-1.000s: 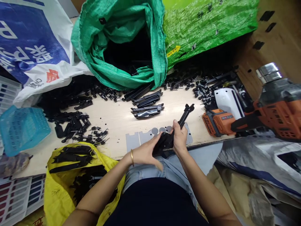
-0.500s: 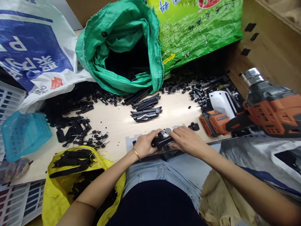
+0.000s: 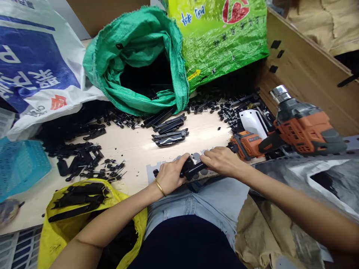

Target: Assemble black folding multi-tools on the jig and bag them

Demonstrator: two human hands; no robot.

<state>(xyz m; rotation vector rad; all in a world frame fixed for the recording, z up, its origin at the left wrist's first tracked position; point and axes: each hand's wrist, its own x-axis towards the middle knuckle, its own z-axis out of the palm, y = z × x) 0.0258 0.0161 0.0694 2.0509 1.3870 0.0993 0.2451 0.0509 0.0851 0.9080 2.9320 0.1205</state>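
A long black plastic part (image 3: 193, 169) lies flat across a grey metal jig plate (image 3: 153, 167) at the table's near edge. My left hand (image 3: 169, 175) is closed around its left end, a gold bangle on the wrist. My right hand (image 3: 220, 160) presses on its right end with fingers curled over it. Just beyond, a short stack of finished black folded parts (image 3: 169, 137) rests on the light wooden table (image 3: 134, 145).
An orange cordless drill (image 3: 297, 127) lies at the right beside a white piece (image 3: 254, 121). Loose black parts and pins (image 3: 86, 160) cover the left and back. A green woven sack (image 3: 134, 63), a bright green bag (image 3: 221, 37), a yellow bag (image 3: 70, 209) and a blue basket (image 3: 19, 168) surround the table.
The black part, held up at an angle a second ago, now lies flat on the jig plate. Both hands moved forward onto the table and press on it.
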